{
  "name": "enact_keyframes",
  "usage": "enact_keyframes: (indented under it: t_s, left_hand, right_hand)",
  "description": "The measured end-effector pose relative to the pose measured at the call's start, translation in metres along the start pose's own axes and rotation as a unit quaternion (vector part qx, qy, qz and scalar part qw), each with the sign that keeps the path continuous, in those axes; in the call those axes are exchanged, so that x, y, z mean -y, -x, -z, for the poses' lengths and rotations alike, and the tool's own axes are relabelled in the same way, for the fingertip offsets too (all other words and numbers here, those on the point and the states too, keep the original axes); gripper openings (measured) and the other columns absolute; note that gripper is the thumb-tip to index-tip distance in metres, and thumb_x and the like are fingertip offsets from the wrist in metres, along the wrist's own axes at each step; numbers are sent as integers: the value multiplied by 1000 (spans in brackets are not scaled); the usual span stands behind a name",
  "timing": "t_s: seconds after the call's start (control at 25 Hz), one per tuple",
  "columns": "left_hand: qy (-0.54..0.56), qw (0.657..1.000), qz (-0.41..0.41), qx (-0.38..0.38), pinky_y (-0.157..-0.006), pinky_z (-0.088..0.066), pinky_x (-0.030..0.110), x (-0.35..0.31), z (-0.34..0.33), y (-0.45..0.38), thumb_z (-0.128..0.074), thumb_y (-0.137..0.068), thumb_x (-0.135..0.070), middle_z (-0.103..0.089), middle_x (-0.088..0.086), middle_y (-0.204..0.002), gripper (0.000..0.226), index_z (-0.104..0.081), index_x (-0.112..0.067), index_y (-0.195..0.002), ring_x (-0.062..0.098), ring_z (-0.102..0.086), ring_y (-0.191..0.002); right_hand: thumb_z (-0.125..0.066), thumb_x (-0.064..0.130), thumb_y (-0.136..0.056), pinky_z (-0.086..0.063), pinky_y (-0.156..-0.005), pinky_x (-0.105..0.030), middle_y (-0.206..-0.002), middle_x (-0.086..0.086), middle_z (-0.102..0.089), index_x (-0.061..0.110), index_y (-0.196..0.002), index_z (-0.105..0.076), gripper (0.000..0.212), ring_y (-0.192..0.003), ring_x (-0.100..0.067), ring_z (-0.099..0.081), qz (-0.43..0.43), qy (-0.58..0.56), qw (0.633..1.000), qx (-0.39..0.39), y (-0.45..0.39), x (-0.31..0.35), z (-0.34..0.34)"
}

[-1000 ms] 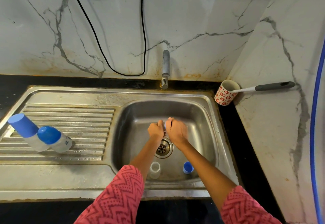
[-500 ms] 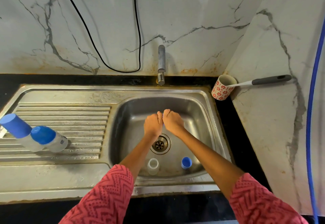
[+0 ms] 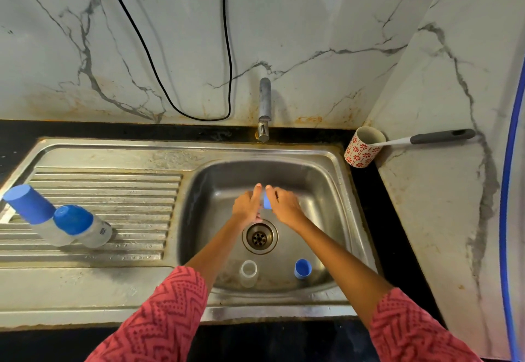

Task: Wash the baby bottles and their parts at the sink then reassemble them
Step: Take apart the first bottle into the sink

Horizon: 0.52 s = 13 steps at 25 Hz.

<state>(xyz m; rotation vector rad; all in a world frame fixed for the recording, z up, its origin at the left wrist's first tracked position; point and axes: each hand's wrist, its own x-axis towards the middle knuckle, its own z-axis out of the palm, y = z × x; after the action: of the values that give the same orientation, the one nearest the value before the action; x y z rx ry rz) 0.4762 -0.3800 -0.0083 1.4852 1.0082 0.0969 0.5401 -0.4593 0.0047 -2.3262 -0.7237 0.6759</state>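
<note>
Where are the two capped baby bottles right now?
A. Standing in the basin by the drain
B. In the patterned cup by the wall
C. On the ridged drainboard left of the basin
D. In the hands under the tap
C: both blue-capped bottles sit on the ridged drainboard, left of the basin, away from the hands.

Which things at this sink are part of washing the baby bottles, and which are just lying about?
Job:
small blue part between left hand and right hand
clear bottle body in the sink basin
blue cap in the basin
two capped bottles on the drainboard
tap

Lying about:
patterned cup holding a brush
black cable
</note>
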Motion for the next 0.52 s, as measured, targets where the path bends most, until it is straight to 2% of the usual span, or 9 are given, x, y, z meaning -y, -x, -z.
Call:
enact_keyframes:
  t_s: [0.04,0.08,0.16,0.24,0.32,0.4,0.52]
  left_hand:
    - [-39,998,-56,-18,-47,-46,15,-1,-3,4,-37,-100,-39,-59,6,-80,36,-57,-9,-96,17,-58,-64]
    - [-98,987,-121,-44,-46,-43,14,0,-7,9,-35,-101,-34,-58,3,-75,36,-59,-9,-93,13,-56,-62]
    - [-215,950,-205,-92,-53,-33,25,2,-11,14,-31,-102,-23,-55,2,-63,40,-54,-11,-72,9,-45,-52]
    - [-288,927,-211,-115,-60,-27,29,-1,-9,14,-29,-101,-19,-60,11,-69,39,-50,-11,-68,17,-44,-56]
    - [-354,902,-212,-127,-60,-28,29,-6,-7,14,-26,-102,-20,-66,14,-80,41,-56,-6,-77,26,-54,-70]
    - [-389,884,-213,-150,-60,-34,31,-11,-10,16,-24,-102,-22,-67,14,-84,47,-61,-3,-81,30,-60,-79]
    - [-378,898,-182,-135,-63,-37,33,-16,-11,17,-28,-100,-20,-67,17,-91,43,-62,-1,-83,32,-60,-86]
  right_hand:
    - [-24,38,-102,-49,-81,-39,-80,-22,-63,-3,-91,-62,57,-79,-34,-60,-25,-27,999,7,-2,4,0]
    - [-20,36,-103,-50,-82,-40,-70,-19,-62,-3,-84,-62,61,-73,-32,-59,-44,-35,998,17,-2,9,0]
    - [-16,31,-102,-50,-71,-35,-56,-11,-54,1,-68,-55,60,-58,-26,-54,-79,-45,995,28,0,17,2]
    - [-17,28,-100,-45,-54,-29,-53,-10,-52,4,-58,-50,59,-48,-22,-51,-114,-63,991,34,1,19,5]
    - [-18,29,-100,-42,-47,-26,-53,-11,-51,5,-57,-48,59,-44,-21,-49,-143,-83,986,36,3,19,6]
    - [-18,30,-100,-43,-48,-26,-52,-11,-51,5,-57,-49,58,-44,-21,-49,-156,-93,983,15,5,20,6]
    - [-20,26,-99,-51,-65,-31,-52,-10,-53,5,-54,-52,59,-52,-25,-54,-134,-58,989,-24,6,23,8]
